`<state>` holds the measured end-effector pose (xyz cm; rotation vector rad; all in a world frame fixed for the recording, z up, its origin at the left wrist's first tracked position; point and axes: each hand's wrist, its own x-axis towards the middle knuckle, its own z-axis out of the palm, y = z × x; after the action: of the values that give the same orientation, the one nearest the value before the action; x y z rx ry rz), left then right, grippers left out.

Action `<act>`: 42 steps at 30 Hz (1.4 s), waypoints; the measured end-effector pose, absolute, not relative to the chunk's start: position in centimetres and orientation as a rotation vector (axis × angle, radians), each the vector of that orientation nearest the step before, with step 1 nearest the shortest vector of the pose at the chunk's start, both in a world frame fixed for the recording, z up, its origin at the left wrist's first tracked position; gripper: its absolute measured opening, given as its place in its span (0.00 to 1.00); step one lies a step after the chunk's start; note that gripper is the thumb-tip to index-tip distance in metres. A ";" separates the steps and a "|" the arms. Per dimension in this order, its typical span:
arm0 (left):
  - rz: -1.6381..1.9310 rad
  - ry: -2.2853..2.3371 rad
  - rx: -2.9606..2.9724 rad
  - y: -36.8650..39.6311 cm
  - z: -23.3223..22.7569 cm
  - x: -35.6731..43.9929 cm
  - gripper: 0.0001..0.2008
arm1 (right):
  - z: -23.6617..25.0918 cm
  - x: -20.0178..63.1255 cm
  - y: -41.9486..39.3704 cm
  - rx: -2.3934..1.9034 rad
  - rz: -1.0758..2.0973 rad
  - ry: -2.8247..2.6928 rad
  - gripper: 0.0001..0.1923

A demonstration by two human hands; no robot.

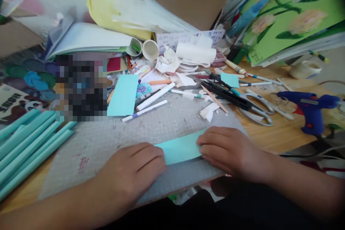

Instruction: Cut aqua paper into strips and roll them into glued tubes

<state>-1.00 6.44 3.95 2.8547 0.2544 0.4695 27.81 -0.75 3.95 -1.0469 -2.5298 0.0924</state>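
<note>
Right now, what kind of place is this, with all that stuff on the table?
Probably a craft or art desk. Both hands press a light blue paper strip on a cutting mat; rolled paper tubes, scissors and a blue glue gun lie around.

Craft desk, as I see it: grey cutting mat, blue glue gun, scissors, rolled teal paper tubes, scattered pens, paper flower artwork.

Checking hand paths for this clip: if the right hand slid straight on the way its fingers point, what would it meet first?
The right hand points leftward along the light blue paper strip. It would probably meet the left hand first, pressing the strip's other end on the grey cutting mat.
</note>
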 end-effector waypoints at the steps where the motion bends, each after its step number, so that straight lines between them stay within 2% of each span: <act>1: 0.494 0.267 2.864 6.4 4.0 -1.3 0.07 | 4.1 28.0 -0.7 -1.043 0.108 -2.529 0.04; 7: 0.471 0.345 2.936 5.5 4.2 -2.0 0.10 | 4.8 28.5 -0.7 -1.051 0.149 -2.586 0.07; 14: 0.449 0.436 2.837 5.4 4.3 -1.1 0.11 | 4.8 27.7 -1.1 -1.185 0.397 -2.388 0.08; 18: 0.470 0.393 2.910 5.6 4.1 -1.1 0.16 | 4.8 27.6 -1.4 -1.165 0.301 -2.400 0.15; 27: 0.400 0.325 2.972 5.9 3.3 -1.3 0.26 | 4.3 27.9 -2.0 -1.180 0.155 -2.537 0.13; 35: 0.405 0.432 2.876 5.8 2.8 -1.0 0.13 | 3.9 27.4 -2.0 -1.208 0.095 -2.508 0.07; 42: 0.401 0.440 2.893 5.4 3.5 -0.6 0.13 | 3.6 27.2 -2.0 -1.268 0.129 -2.544 0.08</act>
<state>-0.59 5.38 3.55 2.8931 0.4405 0.4014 27.23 -1.97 3.61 -1.2676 -2.5444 0.1287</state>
